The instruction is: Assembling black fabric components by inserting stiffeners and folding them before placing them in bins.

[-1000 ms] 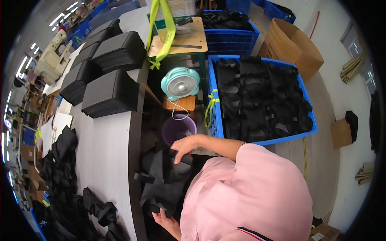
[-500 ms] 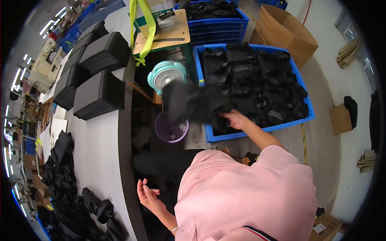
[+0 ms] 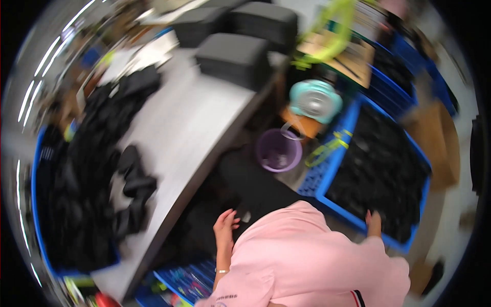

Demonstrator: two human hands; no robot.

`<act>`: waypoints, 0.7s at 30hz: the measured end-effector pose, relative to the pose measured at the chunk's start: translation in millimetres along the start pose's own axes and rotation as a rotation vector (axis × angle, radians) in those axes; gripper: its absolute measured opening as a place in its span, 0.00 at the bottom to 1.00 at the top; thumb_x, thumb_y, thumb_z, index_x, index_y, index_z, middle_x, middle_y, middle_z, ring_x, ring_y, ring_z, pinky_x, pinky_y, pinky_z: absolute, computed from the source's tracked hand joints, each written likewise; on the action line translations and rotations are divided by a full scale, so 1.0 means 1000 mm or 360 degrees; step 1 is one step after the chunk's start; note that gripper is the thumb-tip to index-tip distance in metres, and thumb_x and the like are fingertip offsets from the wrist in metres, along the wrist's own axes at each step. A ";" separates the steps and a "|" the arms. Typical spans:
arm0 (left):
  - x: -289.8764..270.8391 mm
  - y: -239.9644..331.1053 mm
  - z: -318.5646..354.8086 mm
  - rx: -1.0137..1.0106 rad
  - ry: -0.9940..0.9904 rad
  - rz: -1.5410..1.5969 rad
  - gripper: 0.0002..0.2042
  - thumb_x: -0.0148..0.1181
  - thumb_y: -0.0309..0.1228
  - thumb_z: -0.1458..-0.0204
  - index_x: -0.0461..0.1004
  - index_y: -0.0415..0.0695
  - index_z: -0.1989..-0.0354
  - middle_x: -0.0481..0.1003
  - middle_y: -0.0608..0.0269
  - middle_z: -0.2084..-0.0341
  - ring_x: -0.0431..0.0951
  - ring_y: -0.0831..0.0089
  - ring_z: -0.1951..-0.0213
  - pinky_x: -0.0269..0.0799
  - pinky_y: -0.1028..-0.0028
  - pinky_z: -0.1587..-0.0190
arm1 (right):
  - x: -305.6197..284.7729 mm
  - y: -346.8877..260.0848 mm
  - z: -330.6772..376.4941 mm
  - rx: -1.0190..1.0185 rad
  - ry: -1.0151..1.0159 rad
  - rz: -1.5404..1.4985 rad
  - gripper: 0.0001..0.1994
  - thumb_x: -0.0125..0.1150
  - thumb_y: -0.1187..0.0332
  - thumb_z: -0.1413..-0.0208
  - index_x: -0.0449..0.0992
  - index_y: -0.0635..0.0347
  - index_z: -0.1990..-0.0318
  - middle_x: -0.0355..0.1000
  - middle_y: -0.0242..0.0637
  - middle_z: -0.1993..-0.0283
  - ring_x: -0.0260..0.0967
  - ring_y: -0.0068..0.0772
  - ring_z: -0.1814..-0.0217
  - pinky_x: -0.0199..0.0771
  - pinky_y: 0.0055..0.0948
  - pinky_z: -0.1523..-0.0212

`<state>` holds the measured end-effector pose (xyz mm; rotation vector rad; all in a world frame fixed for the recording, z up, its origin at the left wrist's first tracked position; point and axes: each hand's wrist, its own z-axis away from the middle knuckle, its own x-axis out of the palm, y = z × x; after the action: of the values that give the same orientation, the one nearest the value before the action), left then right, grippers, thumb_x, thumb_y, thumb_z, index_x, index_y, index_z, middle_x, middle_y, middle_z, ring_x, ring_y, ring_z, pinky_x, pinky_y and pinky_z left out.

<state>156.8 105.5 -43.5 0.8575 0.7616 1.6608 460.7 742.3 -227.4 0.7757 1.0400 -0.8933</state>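
My right hand is at the near edge of a blue crate filled with black cloth pieces. Its fingers point up toward the cloth and look stretched out, though blurred; no piece shows in its grip. My left hand hovers in front of my body beside the table edge, fingers loosely bent and apart, holding nothing. A long grey table runs along my left. On it lie a heap of black cloth and, farther off, neat stacks of dark grey-black pieces.
Between table and crate stand a purple basket with scraps inside and a turquoise fan. Yellow-green ribbon hangs by a small wooden-topped table. A cardboard box sits beyond the crate. Another blue crate borders the cloth heap.
The black cloth my right hand was swinging over the crate is no longer in it; that hand has drawn back to the crate's near edge. My view has turned left toward the table.
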 end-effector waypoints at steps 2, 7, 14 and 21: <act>0.005 0.012 0.001 0.0182 0.0048 -0.0020 0.14 0.61 0.30 0.41 0.75 0.38 0.48 0.79 0.62 0.58 0.80 0.78 0.64 0.72 0.81 0.67 | -0.010 0.017 0.007 -0.0265 0.0466 -0.0325 0.27 0.54 0.44 0.39 0.76 0.64 0.52 0.76 0.45 0.62 0.72 0.47 0.57 0.72 0.43 0.50; -0.006 0.061 0.004 0.0463 0.0410 0.0092 0.11 0.59 0.28 0.39 0.77 0.40 0.50 0.80 0.66 0.60 0.79 0.82 0.63 0.73 0.81 0.62 | -0.098 -0.003 0.023 0.0848 0.0724 0.0044 0.19 0.55 0.57 0.40 0.77 0.63 0.50 0.76 0.53 0.56 0.72 0.56 0.47 0.69 0.43 0.43; -0.073 0.166 -0.034 0.1536 0.1468 -0.0651 0.10 0.56 0.19 0.42 0.77 0.37 0.53 0.79 0.54 0.59 0.79 0.69 0.60 0.74 0.73 0.58 | -0.216 -0.170 -0.005 0.0832 0.1180 -0.0419 0.19 0.53 0.68 0.43 0.72 0.61 0.44 0.72 0.56 0.51 0.72 0.62 0.47 0.74 0.53 0.48; -0.146 0.235 -0.115 0.1729 0.1642 -0.1221 0.14 0.51 0.16 0.60 0.76 0.37 0.64 0.72 0.46 0.53 0.66 0.46 0.41 0.59 0.55 0.35 | -0.231 -0.448 0.101 -0.1731 0.1737 -0.0792 0.11 0.58 0.67 0.37 0.77 0.67 0.57 0.75 0.45 0.60 0.72 0.38 0.63 0.73 0.33 0.62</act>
<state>-35.2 -97.0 65.4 0.1860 2.4587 0.7905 43.6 515.8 -30.5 -0.0272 2.4485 -0.0946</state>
